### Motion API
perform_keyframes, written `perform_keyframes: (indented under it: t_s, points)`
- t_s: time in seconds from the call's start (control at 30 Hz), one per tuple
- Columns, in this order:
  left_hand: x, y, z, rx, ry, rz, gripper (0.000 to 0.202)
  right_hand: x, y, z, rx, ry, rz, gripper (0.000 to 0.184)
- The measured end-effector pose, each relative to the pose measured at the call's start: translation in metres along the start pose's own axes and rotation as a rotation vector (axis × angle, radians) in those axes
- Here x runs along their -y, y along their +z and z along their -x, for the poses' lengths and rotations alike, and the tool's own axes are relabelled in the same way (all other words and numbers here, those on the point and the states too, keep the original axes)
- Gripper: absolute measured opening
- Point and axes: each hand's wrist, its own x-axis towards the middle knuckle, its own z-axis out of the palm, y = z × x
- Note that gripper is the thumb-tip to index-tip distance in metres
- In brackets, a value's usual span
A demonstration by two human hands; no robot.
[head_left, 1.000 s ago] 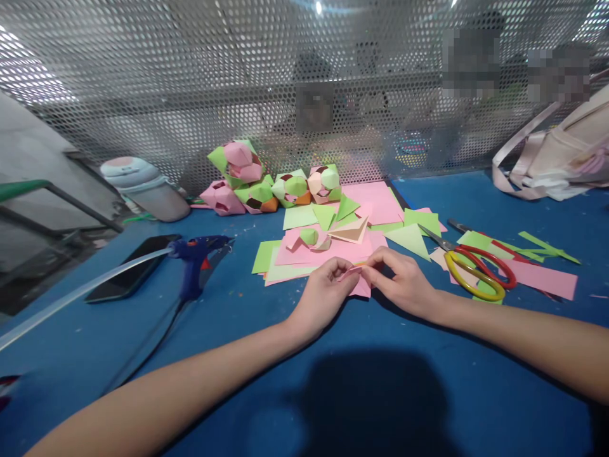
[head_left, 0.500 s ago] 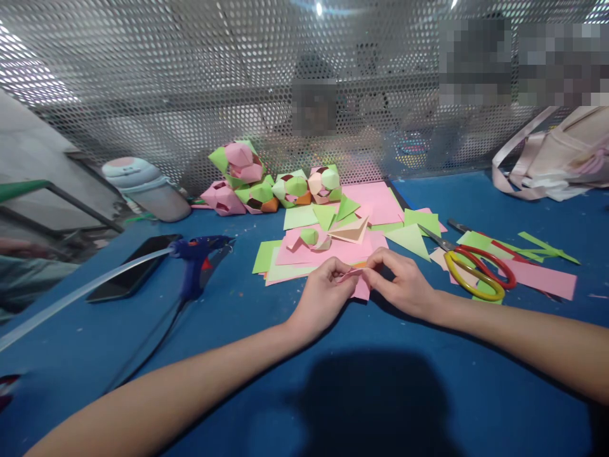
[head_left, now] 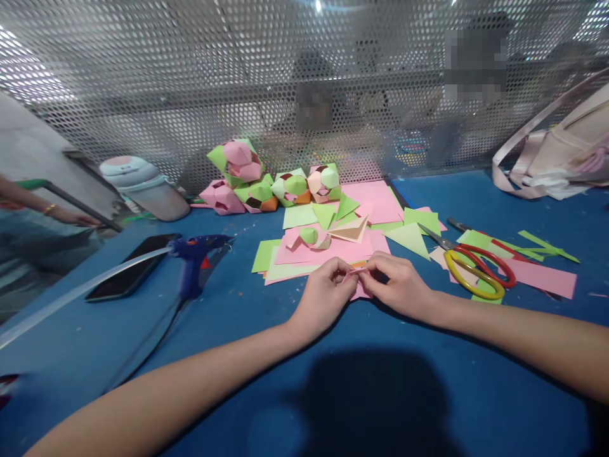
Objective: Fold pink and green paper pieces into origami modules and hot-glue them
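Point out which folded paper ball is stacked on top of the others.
The pink-and-green ball at the row's left: it alone rests on other balls; the rest sit on the table.

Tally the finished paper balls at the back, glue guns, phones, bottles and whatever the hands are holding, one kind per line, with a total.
Paper balls: 5
Glue gun: 1
Phone: 1
Bottle: 1
Pink paper piece, pinched between left hand and right hand: 1
Total: 9
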Motion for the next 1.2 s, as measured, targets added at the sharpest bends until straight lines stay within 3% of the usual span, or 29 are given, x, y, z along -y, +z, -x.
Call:
perform_keyframes:
  t_s: [0.33,0.53,0.73,0.93,1.1,1.2]
  points:
    - [-0.0018,0.0009,0.0004,0.016,-0.027,0.008,0.005,-0.0009,-0.0001,0.0001,0.008,-0.044,0.012,0.014]
    - [-0.0018,-0.0012,0.0007,-0.068,0.028,-0.089,0.004,0.0012,-0.0001,-0.0009,0.039,-0.008,0.023,0.005]
    - [-0.0029,0.0007,0.0011,-0.047,0.041,-0.151,0.002,-0.0005,0.0012,0.0001,0.018,0.009,0.042,0.021]
    - [-0.0040,0.0012,0.0014,-0.022,0.021,-0.126,0.003,0.0012,-0.0002,0.0004,0.014,-0.018,0.039,0.021]
    - [-0.0008,0.0002,0.0013,-0.037,0.035,-0.161,0.005,0.0036,-0.0013,-0.0010,0.034,0.002,0.005,0.011]
    - [-0.0003,0.0008,0.0015,-0.028,0.043,-0.153,0.007,0.0035,-0.0015,-0.0005,0.031,-0.025,-0.014,0.017]
